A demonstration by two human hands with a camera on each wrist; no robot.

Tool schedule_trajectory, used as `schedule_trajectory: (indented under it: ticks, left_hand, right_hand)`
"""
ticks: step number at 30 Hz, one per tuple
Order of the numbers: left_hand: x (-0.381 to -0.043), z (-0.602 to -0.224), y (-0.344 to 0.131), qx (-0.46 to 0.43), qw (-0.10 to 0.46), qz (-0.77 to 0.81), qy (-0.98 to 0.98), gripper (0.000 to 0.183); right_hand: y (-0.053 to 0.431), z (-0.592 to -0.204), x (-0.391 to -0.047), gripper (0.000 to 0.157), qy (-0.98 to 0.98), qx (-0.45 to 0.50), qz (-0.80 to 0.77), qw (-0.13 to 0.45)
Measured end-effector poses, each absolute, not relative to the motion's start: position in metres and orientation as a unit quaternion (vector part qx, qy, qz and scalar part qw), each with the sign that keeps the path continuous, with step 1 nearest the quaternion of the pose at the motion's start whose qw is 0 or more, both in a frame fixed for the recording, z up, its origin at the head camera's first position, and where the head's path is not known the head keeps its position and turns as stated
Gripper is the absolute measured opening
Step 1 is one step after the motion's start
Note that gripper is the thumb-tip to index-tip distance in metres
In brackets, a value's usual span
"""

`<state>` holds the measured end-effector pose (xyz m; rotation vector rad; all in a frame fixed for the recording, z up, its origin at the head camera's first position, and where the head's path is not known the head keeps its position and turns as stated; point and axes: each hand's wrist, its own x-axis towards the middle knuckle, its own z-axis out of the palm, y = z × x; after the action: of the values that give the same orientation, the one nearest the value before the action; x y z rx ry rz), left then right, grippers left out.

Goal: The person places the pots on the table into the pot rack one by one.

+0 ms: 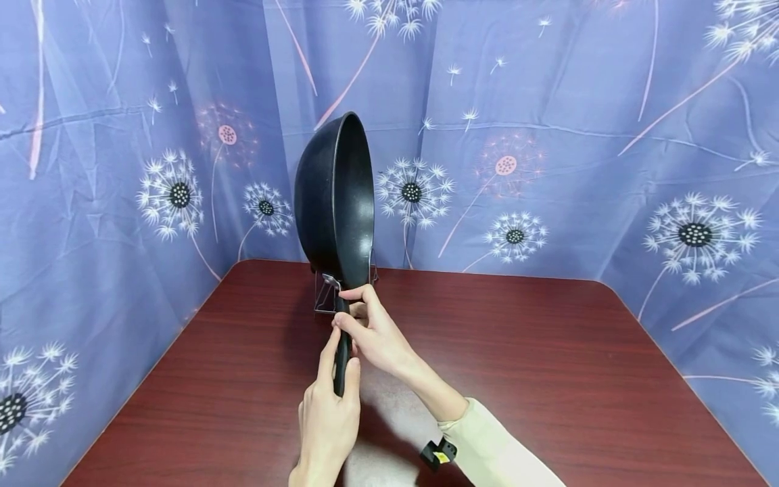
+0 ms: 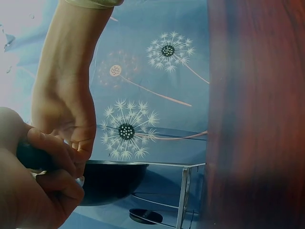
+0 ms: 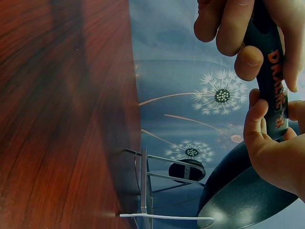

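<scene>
A deep black wok [image 1: 316, 196] stands on its side in the head view, its hollow facing right. Its black handle [image 1: 342, 345] points down toward me, with orange lettering visible in the right wrist view. My left hand [image 1: 328, 416] grips the handle's near end between thumb and fingers. Closer to the pan, my right hand [image 1: 380, 338] pinches the same handle. Behind both hands, a thin metal wire rack [image 1: 324, 310] stands on the table, and the wok's lower edge overlaps it. In the right wrist view, the wok [image 3: 248, 195] sits right at the rack's [image 3: 144, 181] bars.
The dark red wooden table [image 1: 517, 365] has rounded far corners. Blue curtains [image 1: 548, 81] with dandelion prints surround its back and sides. A black oval pad [image 3: 187, 171] shows on the rack. A small black device [image 1: 438, 453] sits at the right sleeve.
</scene>
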<state>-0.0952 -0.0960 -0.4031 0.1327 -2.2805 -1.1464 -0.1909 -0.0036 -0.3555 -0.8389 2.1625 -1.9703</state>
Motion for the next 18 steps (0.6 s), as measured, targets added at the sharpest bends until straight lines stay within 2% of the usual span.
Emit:
schedule_trajectory:
  ticks: [18]
  left_hand:
    - [-0.0931, -0.4031, -0.0923, 0.049, 0.276, -0.425, -0.861, 0.052]
  right_hand:
    - [0.0017, -0.3582, -0.1897, 0.035, 0.715, -0.273, -0.642, 0.050]
